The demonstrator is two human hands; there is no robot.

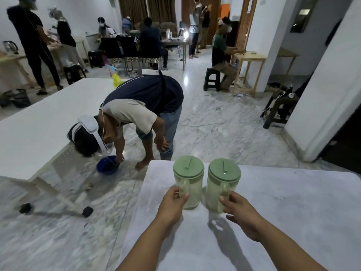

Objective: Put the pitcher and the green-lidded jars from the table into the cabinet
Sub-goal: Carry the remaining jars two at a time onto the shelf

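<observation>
Two translucent jars with green lids stand upright side by side on the white table (293, 212), their handles facing me. My left hand (172, 204) grips the handle of the left jar (190, 178), thumb across its front. My right hand (239, 209) grips the handle of the right jar (221, 182). Both jar bases touch the tabletop. No pitcher and no cabinet are in view.
A person (140, 114) bends over a blue bowl (107, 165) on the marble floor just beyond the table's far left corner. A large white wheeled table (39, 124) stands at left. A white wall corner (322, 94) rises at right. Other people work in the background.
</observation>
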